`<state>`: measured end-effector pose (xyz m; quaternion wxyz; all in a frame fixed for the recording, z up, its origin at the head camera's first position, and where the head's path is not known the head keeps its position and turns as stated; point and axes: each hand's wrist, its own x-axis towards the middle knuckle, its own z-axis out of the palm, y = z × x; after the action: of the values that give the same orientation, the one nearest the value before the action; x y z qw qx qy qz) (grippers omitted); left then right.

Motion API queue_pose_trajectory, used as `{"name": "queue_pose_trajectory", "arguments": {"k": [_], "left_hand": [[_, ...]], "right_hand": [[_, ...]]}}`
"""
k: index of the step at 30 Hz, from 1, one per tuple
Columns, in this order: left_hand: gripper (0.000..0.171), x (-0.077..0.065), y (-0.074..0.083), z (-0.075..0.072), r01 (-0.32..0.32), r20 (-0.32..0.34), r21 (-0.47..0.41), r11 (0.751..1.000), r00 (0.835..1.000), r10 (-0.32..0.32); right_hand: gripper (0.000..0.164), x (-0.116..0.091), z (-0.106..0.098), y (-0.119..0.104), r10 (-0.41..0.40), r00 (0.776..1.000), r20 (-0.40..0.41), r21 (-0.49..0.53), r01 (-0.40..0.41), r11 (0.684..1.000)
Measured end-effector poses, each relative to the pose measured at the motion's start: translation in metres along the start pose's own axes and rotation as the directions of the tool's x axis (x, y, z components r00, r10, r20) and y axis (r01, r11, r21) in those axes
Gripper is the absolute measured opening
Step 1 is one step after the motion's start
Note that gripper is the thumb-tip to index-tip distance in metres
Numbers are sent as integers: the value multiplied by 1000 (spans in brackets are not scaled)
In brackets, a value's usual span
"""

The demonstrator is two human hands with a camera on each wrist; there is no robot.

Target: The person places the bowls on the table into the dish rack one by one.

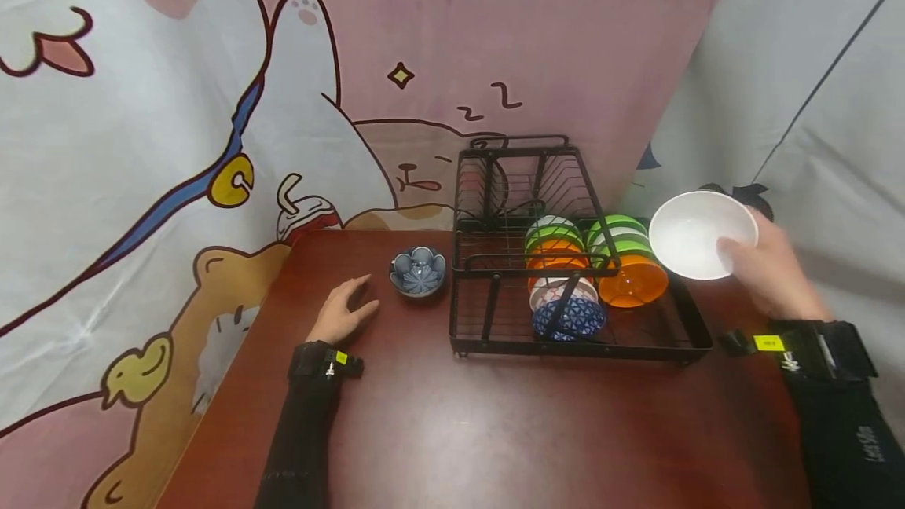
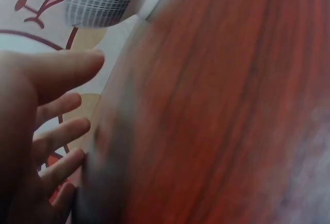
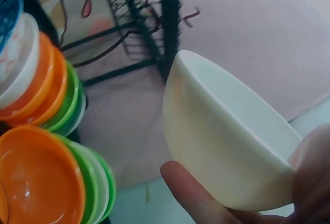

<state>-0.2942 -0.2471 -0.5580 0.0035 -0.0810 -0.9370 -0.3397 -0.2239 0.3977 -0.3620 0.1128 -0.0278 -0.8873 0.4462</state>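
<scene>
My right hand (image 1: 774, 269) grips a white bowl (image 1: 696, 234) at its right side, the thumb inside the rim and fingers beneath. The bowl is tilted and held up, to the right of the dish rack (image 1: 580, 349). In the right wrist view the white bowl (image 3: 221, 147) shows its outer wall. Near the table's left side my left hand (image 1: 341, 313) has its fingers spread, holding nothing. A blue-grey flower-shaped bowl (image 1: 419, 277) stands on the table just right of it, apart from the fingers. The left wrist view shows the left hand (image 2: 46, 116) with relaxed fingers.
The black two-tier rack holds two rows of bowls on its lower level. A blue patterned bowl (image 1: 569, 318) fronts the left row, an orange bowl (image 1: 634, 281) the right row. The upper tier (image 1: 530, 149) overhangs the left row. Patterned cloth (image 1: 566, 45) hangs behind the wooden table (image 1: 452, 430).
</scene>
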Motion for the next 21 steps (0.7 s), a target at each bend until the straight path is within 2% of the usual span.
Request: {"name": "queue_pose_trajectory", "arguments": {"k": [6, 10, 12, 14, 16, 18, 21], "left_hand": [[67, 0, -6, 2, 12, 2, -2, 1000, 1000, -12], [68, 1, -7, 1, 15, -1, 17, 1000, 1000, -15], [69, 2, -7, 2, 8, 2, 33, 999, 1000, -8], [70, 3, -6, 3, 0, 10, 46, 999, 1000, -1], [70, 2, -6, 3, -6, 15, 46, 999, 1000, 6], [68, 1, -5, 3, -6, 15, 43, 999, 1000, 5], [66, -1, -4, 3, -7, 5, 35, 999, 1000, 7]], "right_hand": [[53, -5, 12, 11, -21, 1000, -16, -92, 20, 996], [50, -8, 22, 12, -64, 997, -45, -156, 56, 986], [48, -9, 25, 12, -124, 990, -61, -182, 111, 977], [47, -10, 29, 12, -213, 975, -67, -218, 194, 956], [53, -11, 34, 13, -339, 939, -54, -289, 311, 906], [63, -12, 38, 13, -460, 888, 1, -389, 424, 818], [82, -14, 45, 12, -583, 799, 148, -543, 559, 627]]}}
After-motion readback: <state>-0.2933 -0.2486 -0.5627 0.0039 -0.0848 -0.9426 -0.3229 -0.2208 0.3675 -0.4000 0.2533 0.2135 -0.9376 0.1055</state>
